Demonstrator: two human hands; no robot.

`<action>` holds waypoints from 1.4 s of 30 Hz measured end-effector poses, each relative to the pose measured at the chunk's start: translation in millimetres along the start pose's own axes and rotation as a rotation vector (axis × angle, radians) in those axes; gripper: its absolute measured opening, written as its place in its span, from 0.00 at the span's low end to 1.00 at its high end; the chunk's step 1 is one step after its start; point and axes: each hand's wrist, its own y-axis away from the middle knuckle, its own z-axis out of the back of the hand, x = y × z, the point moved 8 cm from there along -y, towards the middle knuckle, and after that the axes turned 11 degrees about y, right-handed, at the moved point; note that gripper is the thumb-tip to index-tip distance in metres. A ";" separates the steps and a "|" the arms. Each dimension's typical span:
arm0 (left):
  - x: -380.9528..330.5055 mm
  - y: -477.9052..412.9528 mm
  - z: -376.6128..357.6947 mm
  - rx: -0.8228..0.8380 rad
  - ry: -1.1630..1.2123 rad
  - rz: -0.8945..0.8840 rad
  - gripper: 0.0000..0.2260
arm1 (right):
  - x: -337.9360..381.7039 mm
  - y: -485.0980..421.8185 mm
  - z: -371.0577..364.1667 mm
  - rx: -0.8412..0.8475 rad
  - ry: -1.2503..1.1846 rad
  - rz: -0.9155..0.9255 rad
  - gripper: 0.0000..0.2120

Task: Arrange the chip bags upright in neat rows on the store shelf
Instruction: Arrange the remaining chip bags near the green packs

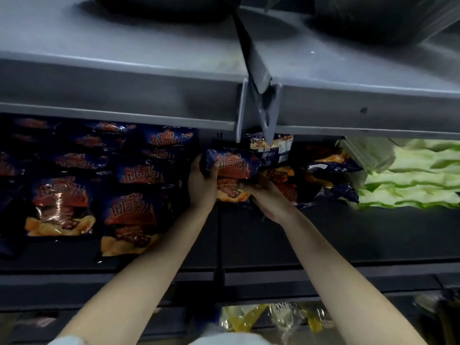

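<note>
chip bags (pixel 135 217): glossy plastic film | upper shelf (pixel 124 78): smooth grey painted metal | lower shelf (pixel 348 235): matt dark

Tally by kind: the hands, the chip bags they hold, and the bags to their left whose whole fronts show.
hands: 2, left hand, right hand
held chip bag: 1
whole-front bags at left: 2
total: 5
</note>
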 end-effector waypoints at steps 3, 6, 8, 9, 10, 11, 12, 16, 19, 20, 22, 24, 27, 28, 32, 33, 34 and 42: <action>-6.2 -13.4 -4.4 -0.050 0.011 -0.023 0.20 | 9.8 -13.5 -5.3 -0.061 0.069 0.057 0.11; -3.6 -21.3 -7.0 -0.068 -0.022 -0.035 0.20 | 18.5 -30.3 -9.6 -0.151 0.129 0.039 0.11; 0.5 -25.1 -12.6 -0.023 -0.053 -0.042 0.24 | 19.4 -41.0 -10.3 -0.220 0.194 0.001 0.11; 4.0 -26.5 -15.9 0.008 -0.079 -0.037 0.29 | 17.8 -44.0 -10.9 -0.245 0.198 -0.031 0.15; 8.2 -26.8 -18.5 0.037 -0.114 -0.026 0.33 | 15.9 -46.1 -11.0 -0.271 0.204 -0.057 0.20; 11.8 -25.3 -20.2 0.055 -0.160 -0.030 0.34 | 14.8 -46.7 -10.5 -0.304 0.215 -0.076 0.23; 15.1 -22.2 -20.9 0.059 -0.214 -0.041 0.33 | 14.5 -46.7 -10.0 -0.336 0.222 -0.085 0.24; 22.5 -2.9 -15.7 0.028 -0.454 -0.126 0.32 | 12.1 -46.5 -12.8 -0.389 0.216 -0.123 0.21; 27.1 8.1 -17.0 0.090 -0.513 -0.179 0.31 | 8.2 -48.8 -14.4 -0.368 0.317 -0.149 0.20; 29.6 8.9 -18.8 0.128 -0.485 -0.154 0.31 | 7.4 -48.7 -15.1 -0.351 0.353 -0.151 0.20; 33.2 7.7 -18.9 0.145 -0.460 -0.131 0.31 | 5.1 -47.1 -16.6 -0.332 0.397 -0.159 0.19; 30.4 9.1 -15.7 0.119 -0.473 -0.134 0.30 | 2.7 -44.1 -17.7 -0.330 0.400 -0.170 0.19; 29.4 13.0 -14.6 0.128 -0.479 -0.098 0.31 | 8.5 -36.3 -19.5 -0.378 0.327 -0.131 0.19; 29.9 14.2 -14.4 0.134 -0.477 -0.089 0.31 | 12.7 -33.3 -20.3 -0.409 0.295 -0.082 0.20; 26.4 19.6 -12.8 0.126 -0.460 -0.092 0.34 | 30.0 -17.6 -20.4 -0.480 0.193 0.084 0.29; 25.4 21.1 -13.1 0.126 -0.449 -0.092 0.34 | 31.6 -14.6 -18.7 -0.481 0.176 0.093 0.31; 23.8 22.8 -14.1 0.131 -0.434 -0.093 0.35 | 32.9 -12.6 -15.8 -0.486 0.168 0.102 0.31; 11.2 35.6 -36.5 0.224 -0.537 -0.194 0.29 | 38.8 -0.4 5.0 -0.448 0.125 0.203 0.32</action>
